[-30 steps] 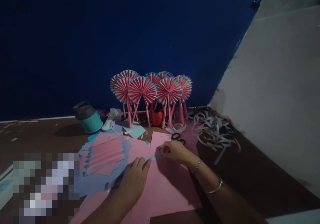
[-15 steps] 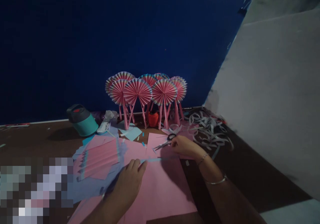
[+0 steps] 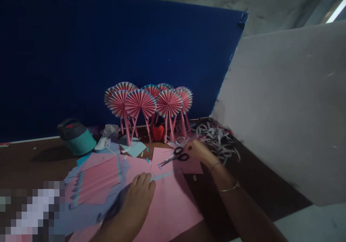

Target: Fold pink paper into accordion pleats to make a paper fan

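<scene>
My left hand (image 3: 141,191) lies palm down on a large pink paper sheet (image 3: 169,206), its fingers extended beside a pale blue strip (image 3: 162,176) on the sheet. Just right of the scissors (image 3: 175,157), my right hand (image 3: 198,151) hovers with loosely bent fingers. A gap shows between thumb and forefinger, and I see nothing held there. Both dark scissor handles are exposed, and the blades point left over pink paper. Left of my left hand is a pleated pink sheet (image 3: 97,179) with blue-edged folds.
Several pink pleated paper fans (image 3: 140,104) stand on rolled-paper legs against the blue board (image 3: 129,43). Between them sits a red object (image 3: 158,132). A teal container with a dark top (image 3: 79,140) leans at left. Curled white strips (image 3: 216,139) are heaped at right, near the wall (image 3: 283,108).
The right hand has moved off the scissors, uncovering both handles. My left hand stays on the pink sheet. The whole view has shifted slightly.
</scene>
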The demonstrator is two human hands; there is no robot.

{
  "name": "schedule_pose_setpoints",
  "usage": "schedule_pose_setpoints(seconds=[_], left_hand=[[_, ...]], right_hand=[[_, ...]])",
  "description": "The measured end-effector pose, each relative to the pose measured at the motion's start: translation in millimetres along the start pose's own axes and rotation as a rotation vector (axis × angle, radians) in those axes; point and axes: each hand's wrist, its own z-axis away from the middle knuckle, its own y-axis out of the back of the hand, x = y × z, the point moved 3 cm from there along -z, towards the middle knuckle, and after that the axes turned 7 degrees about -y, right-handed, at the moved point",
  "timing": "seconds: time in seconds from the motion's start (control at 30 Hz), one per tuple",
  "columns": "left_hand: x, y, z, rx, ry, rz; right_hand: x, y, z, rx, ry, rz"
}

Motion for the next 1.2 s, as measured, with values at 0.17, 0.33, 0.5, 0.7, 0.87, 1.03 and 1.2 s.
schedule_pose_setpoints(seconds=[0.17, 0.33, 0.5, 0.7, 0.87, 1.03, 1.2], left_hand=[[23.0, -9.2, -15.0, 0.131, -0.103, 0.009], [32.2, -18.9, -11.2, 0.267, -0.165, 0.031], [29.8, -21.1, -7.6, 0.285, -0.191, 0.033], [28.4, -22.6, -8.4, 0.251, -0.197, 0.061], [27.3, -20.1, -5.3, 0.251, -0.215, 0.089], [25.2, -21.1, -4.9, 0.242, -0.215, 0.097], [24.5, -14.4, -4.6, 0.236, -0.219, 0.109]], right_hand=[[-13.2, -17.1, -2.7, 0.063, 0.126, 0.018], [-8.9, -30.7, 4.5, 0.043, 0.132, -0.006], [-8.0, -29.4, 2.3, 0.132, 0.126, 0.031], [-29.5, -26.6, -11.3, 0.276, 0.267, 0.345], [-40.3, -32.5, -24.0, 0.192, 0.361, 0.551], [-42.0, -32.2, -28.3, 0.186, 0.375, 0.551], [-41.4, -16.3, -19.7, 0.281, 0.236, 0.263]])
